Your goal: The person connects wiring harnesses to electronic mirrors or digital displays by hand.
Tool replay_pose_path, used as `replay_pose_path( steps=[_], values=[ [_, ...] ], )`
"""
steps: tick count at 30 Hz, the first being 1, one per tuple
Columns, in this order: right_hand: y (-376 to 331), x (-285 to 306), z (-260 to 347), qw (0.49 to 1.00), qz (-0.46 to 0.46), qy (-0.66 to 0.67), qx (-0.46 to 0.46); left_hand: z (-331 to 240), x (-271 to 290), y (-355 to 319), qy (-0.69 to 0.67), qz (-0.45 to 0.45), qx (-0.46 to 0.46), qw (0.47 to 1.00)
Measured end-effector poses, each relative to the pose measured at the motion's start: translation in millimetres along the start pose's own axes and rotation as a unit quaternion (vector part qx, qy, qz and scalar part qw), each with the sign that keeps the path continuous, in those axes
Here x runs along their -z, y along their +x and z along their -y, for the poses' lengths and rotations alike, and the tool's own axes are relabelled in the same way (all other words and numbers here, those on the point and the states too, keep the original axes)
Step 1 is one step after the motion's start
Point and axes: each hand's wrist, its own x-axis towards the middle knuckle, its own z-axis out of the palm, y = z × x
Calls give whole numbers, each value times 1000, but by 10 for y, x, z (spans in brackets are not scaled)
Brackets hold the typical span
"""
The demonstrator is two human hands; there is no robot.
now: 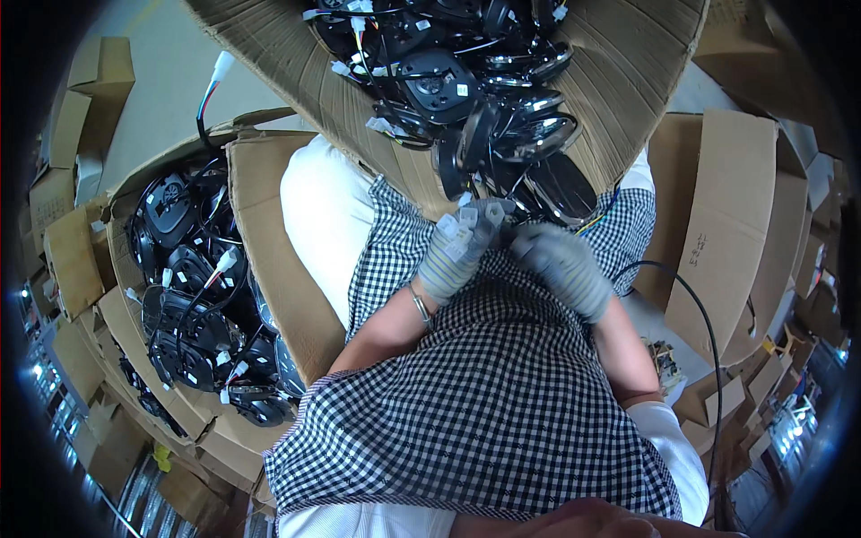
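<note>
My left hand [453, 260], in a grey striped work glove, is closed on several whitish plastic wire connectors [459, 231] that stick out between its fingers. Just beside it, my right hand [565, 269], gloved too, has its fingers curled in; what they grip, if anything, is hidden. Both hands are over my lap, at the near edge of a tilted cardboard box [619, 81]. Glossy black housings with wire leads [439, 85] fill that box. One shiny oval black part [560, 186] lies right above my right hand, with coloured wires [596, 220] near it.
On the left stands another open cardboard box [282, 251] with similar black parts [193, 314]. A white connector on a cable [220, 72] sticks up behind it. At the right is an open carton [722, 224]; a black cable [695, 296] loops past my right arm. More cartons surround me.
</note>
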Motion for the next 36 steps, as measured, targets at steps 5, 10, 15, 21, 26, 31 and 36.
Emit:
replay_pose_path(
  steps=[5, 10, 15, 21, 26, 31, 36],
  values=[
    [249, 406, 269, 971, 51, 43, -231, 178, 16, 5, -19, 67, 33, 997],
    [423, 533, 67, 965, 220, 57, -135, 289, 32, 46, 124, 113, 24, 986],
    [336, 589, -162, 863, 290, 278, -307, 190, 13, 16, 248, 101, -129, 955],
    [460, 537, -69, 873, 271, 270, -303, 816, 116, -19, 615, -77, -430, 656],
    [531, 506, -38, 904, 293, 176, -255, 624, 139, 27, 471, 41, -276, 837],
    [575, 530, -3, 882, 324, 179, -291, 802, 102, -66, 517, -2, -274, 811],
    [516, 443, -39, 862, 293, 240, -336, 424, 97, 21, 145, 28, -3, 989]
  ],
)
